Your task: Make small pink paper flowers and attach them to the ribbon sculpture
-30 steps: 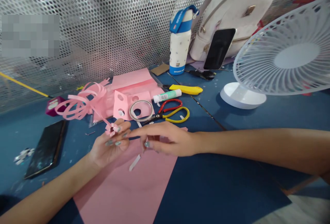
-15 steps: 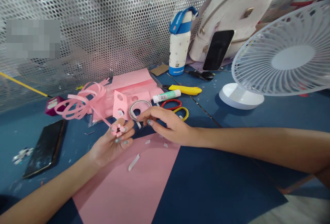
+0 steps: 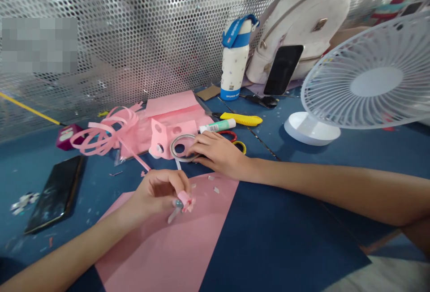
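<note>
My left hand (image 3: 157,189) is closed in a pinch on a small pink paper flower (image 3: 187,200), holding it above the large pink sheet of paper (image 3: 168,247). A narrow white strip (image 3: 173,215) shows just below those fingers. With its fingers curled over the right rim, my right hand (image 3: 220,154) grips a roll of tape (image 3: 172,148); the fingertips are partly hidden. A loose tape end hangs from the roll. Behind it stands a folded pink card with round holes (image 3: 159,135). Right beside my right hand lie red and yellow scissor handles (image 3: 241,147), partly covered.
Around the work lie curled pink paper strips (image 3: 97,135), a glue stick (image 3: 218,126), a yellow cutter (image 3: 242,119) and a phone (image 3: 55,193). A bottle (image 3: 234,63), a backpack (image 3: 302,19), a second phone (image 3: 284,69) and a white fan (image 3: 376,81) stand behind.
My left hand has turned palm down and moved right and nearer with the paper flower, away from the pink strip. My right hand has closed on the tape roll's rim.
</note>
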`<state>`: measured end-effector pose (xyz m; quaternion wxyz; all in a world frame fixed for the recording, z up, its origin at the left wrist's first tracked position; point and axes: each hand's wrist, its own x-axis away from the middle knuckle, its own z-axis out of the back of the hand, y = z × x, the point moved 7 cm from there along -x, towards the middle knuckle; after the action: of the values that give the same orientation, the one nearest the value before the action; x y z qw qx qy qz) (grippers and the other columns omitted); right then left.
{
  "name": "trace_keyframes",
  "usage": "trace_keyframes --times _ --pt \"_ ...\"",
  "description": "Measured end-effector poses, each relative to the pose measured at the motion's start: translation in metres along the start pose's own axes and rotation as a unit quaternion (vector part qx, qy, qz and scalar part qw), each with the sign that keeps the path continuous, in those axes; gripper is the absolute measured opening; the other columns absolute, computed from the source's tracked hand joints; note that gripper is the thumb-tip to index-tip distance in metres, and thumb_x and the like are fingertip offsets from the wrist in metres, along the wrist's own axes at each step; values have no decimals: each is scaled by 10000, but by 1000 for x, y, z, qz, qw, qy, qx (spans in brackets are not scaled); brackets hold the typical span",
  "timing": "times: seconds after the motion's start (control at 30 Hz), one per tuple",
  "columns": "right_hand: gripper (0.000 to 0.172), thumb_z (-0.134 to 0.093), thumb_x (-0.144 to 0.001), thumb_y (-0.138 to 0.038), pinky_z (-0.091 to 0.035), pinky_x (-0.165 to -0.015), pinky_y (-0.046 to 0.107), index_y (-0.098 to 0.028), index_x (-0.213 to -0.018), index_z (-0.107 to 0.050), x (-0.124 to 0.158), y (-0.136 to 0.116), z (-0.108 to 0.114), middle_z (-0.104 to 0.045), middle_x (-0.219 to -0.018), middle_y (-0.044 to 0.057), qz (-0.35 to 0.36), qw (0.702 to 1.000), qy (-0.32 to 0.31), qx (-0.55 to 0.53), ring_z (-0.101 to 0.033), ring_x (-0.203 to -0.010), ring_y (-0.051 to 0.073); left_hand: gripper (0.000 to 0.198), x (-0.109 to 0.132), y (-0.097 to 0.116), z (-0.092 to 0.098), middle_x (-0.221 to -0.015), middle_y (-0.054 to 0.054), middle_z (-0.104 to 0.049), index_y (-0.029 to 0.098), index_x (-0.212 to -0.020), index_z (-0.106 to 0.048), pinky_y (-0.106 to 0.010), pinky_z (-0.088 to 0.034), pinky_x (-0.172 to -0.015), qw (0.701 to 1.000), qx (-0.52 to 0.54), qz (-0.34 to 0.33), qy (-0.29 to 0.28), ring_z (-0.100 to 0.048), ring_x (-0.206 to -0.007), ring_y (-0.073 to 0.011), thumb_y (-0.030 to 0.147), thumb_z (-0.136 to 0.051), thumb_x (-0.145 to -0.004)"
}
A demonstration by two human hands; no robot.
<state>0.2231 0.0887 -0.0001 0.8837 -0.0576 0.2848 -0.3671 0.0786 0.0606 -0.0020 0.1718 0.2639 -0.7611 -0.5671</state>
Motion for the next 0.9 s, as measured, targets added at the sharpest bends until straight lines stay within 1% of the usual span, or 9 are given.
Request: trace_keyframes --times 0.1,0.17,0.23,0.3,0.4,0.47,0.53,0.67,0.9 --pt "154 -587 -1026 -251 -486 -920 390 -179 -1089 -708 -1 1 4 -681 -1040 83 5 999 25 -39 -594 -1033 227 60 0 8 2 -902 -76 -693 200 -810 -822 -274 -588 -615 998 -30 -35 49 -687 -660 -145 255 -845 -814" --pt "161 -563 -1039 -252 -502 -896 368 -180 -1084 -700 -2 2 10 -673 -1018 77 1 995 60 -78 -609 -998 210 68 3 13 9 -1017 -114 -716 190 -783 -821 -291 -609 -718 986 -83 -65 127 -714 -799 -181 245 -856 -802" --pt "150 -559 -1040 -247 -518 -859 343 -184 -1107 -678 -1 3 17 -674 -1004 67 -17 988 94 -121 -628 -949 191 31 11 22 18 -1160 -142 -726 196 -793 -826 -302 -595 -874 957 -155 -104 222 -708 -1038 -233 205 -855 -798" --pt "120 -588 -1022 -241 -526 -818 316 -184 -1101 -660 0 5 20 -687 -969 51 -43 979 114 -163 -648 -894 175 60 18 29 20 -1298 -135 -708 215 -825 -833 -332 -548 -1002 926 -222 -138 273 -651 -1220 -267 161 -840 -802" --pt "120 -596 -1005 -204 -532 -783 284 -180 -1109 -651 2 4 21 -712 -899 22 -54 968 115 -215 -670 -813 147 104 18 32 12 -1378 -109 -691 239 -818 -831 -399 -492 -1080 912 -295 -153 242 -593 -1325 -305 137 -810 -820" --pt "179 -588 -1002 -186 -538 -779 273 -170 -1167 -653 2 1 21 -727 -903 22 -41 965 114 -233 -673 -790 135 131 15 32 9 -1390 -97 -692 251 -820 -827 -418 -466 -1101 907 -328 -146 219 -558 -1372 -312 129 -785 -839" --pt "234 -608 -998 -213 -545 -774 270 -157 -1219 -658 3 0 19 -733 -920 33 -35 964 111 -239 -670 -793 135 141 14 31 9 -1418 -89 -679 257 -844 -826 -427 -450 -1120 903 -343 -139 217 -533 -1405 -310 129 -768 -855" --pt "327 -642 -990 -284 -570 -783 283 -160 -1292 -651 4 2 13 -744 -955 48 -49 957 91 -269 -693 -832 151 132 13 30 11 -1462 -92 -649 252 -857 -827 -447 -433 -1152 901 -346 -126 230 -526 -1421 -314 133 -769 -856" --pt "369 -657 -985 -324 -596 -802 314 -162 -1317 -646 5 6 11 -745 -928 50 -64 955 91 -276 -715 -835 167 155 13 29 13 -1343 -106 -726 240 -783 -815 -437 -456 -1148 919 -283 -117 248 -573 -1375 -314 89 -844 -764"
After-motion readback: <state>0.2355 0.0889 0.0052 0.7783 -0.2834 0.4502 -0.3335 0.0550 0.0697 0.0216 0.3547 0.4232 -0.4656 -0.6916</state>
